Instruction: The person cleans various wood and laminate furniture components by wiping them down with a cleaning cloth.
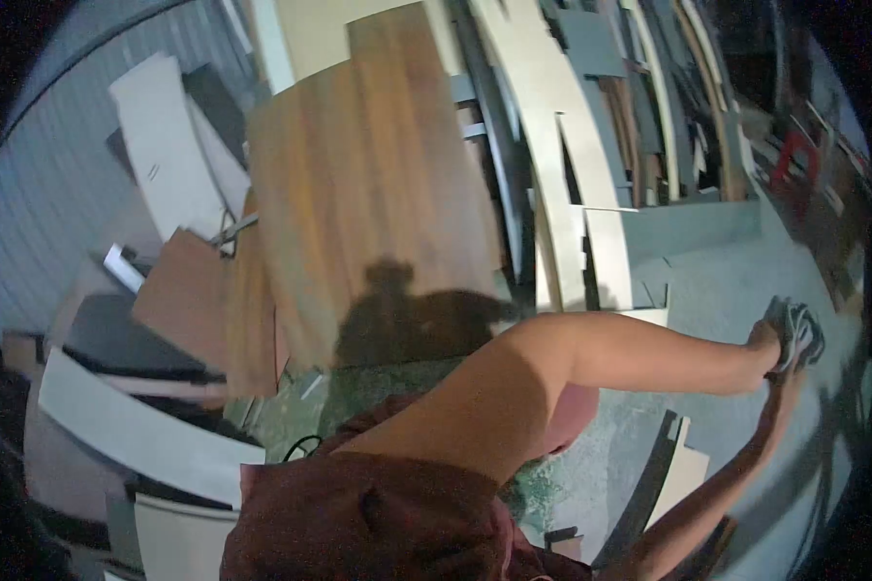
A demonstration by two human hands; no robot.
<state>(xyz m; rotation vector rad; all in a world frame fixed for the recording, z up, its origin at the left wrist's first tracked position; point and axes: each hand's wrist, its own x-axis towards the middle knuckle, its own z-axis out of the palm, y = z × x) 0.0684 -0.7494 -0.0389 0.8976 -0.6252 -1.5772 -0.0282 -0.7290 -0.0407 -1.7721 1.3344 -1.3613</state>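
My right arm reaches up from the bottom right, and my right hand (791, 372) is at the grey shoe (796, 331) on my raised foot. It appears closed on the shoe, though the fingers are small and partly hidden. My bare leg (639, 351) is bent at the knee and stretches across to the right. Dark reddish shorts (378, 508) cover the thigh at the bottom of the view. My left hand is out of view.
A large wood-grain board (368, 184) leans upright ahead, with my shadow on it. Cream strips (606, 242) and several other panels stand to its right. White and grey offcuts (145, 421) pile up at left. A cream offcut (680, 474) lies on the concrete floor (712, 276).
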